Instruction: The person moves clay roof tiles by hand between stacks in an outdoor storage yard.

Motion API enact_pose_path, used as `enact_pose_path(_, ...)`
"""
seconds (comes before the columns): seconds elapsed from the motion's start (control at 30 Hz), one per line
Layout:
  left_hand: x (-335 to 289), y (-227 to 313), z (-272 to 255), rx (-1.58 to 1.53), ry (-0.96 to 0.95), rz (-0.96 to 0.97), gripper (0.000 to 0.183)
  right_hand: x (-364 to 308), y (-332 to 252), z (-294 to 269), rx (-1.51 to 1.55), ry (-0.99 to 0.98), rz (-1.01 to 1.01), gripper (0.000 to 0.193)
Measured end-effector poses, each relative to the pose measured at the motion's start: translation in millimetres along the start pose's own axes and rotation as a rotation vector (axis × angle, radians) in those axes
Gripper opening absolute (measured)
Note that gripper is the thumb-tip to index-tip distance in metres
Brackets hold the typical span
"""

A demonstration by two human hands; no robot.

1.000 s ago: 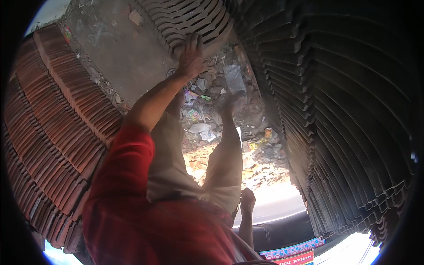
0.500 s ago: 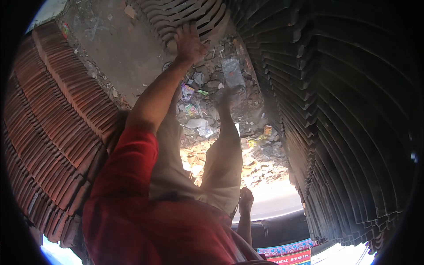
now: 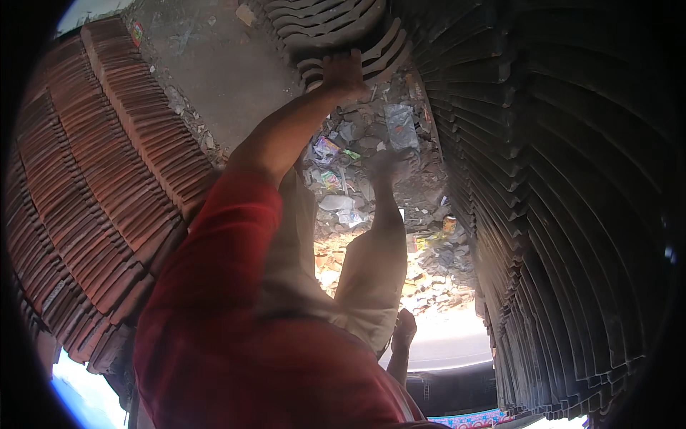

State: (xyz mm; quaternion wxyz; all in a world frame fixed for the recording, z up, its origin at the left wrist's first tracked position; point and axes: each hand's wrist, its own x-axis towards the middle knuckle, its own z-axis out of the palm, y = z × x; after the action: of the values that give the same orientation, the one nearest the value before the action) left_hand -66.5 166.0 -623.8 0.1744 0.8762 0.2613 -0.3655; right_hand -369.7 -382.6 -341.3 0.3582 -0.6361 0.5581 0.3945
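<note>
My left hand (image 3: 346,77) reaches forward to a row of curved grey-brown roof tiles. Its fingers hook over the upper edges of the nearest few roof tiles (image 3: 389,53), which lean toward me. A dark gap parts them from the rest of the standing row (image 3: 321,21) behind. Beside my right thigh hangs my right hand (image 3: 405,325), curled closed, with no object visible in it.
Reddish tiles (image 3: 107,171) are stacked in long rows on my left. A tall wall of dark stacked tiles (image 3: 572,179) rises close on my right. Broken shards and litter (image 3: 350,204) cover the ground around my foot (image 3: 389,168), including a grey plastic sheet (image 3: 401,125).
The nearest tiles have come away from the row toward me, with my left hand's fingers now hooked over them. My right hand stays curled by my thigh. The view has shifted slightly.
</note>
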Motion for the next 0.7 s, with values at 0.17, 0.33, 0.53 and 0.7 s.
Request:
enact_pose_path(0.17, 8.6, -6.3, 16.1, -0.003, 0.122, 0.022, 0.079, -11.4, -16.7, 22.7, -0.02, -0.008, -0.021, 0.038)
enact_pose_path(0.33, -0.7, -5.9, 18.5, -0.007, 0.137, 0.018, 0.076, -12.4, 18.9, 9.5, 0.099, 0.037, -0.078, 0.036)
enact_pose_path(0.53, -32.5, -16.4, 0.0, 0.004, 0.066, 0.21, 0.078, -17.7, 42.8, -4.4, 0.174, 0.084, -0.054, 0.03)
enact_pose_path(0.7, -73.5, -10.8, -33.0, -0.017, -0.113, 0.267, 0.077, 5.9, -14.1, 25.7, -0.01, 0.13, -0.36, 0.043)
